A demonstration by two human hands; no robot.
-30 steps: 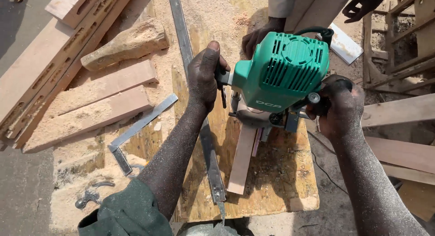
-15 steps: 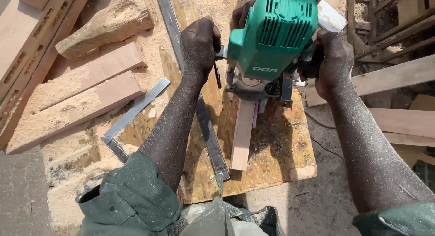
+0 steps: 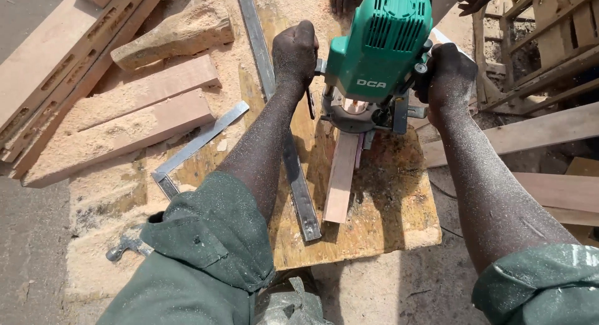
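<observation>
The left hand point(image 3: 296, 50) and right hand point(image 3: 450, 72) each have fingers wrapped tight around a side handle of the big green electric wood router point(image 3: 377, 56). It sits on a thin pale wooden strip point(image 3: 340, 178) on a dusty yellow plywood board point(image 3: 380, 219). A long grey metal bar point(image 3: 293, 162) lies just beside the strip. Sawdust covers the ground, with thick wooden planks point(image 3: 125, 122) nearby.

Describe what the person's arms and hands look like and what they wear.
Both hands, left and right, are bare: no gloves. The forearms are bare too, speckled with fine sawdust. Dark green sleeves, rolled or pushed back toward the elbows, carry dust as well.
</observation>
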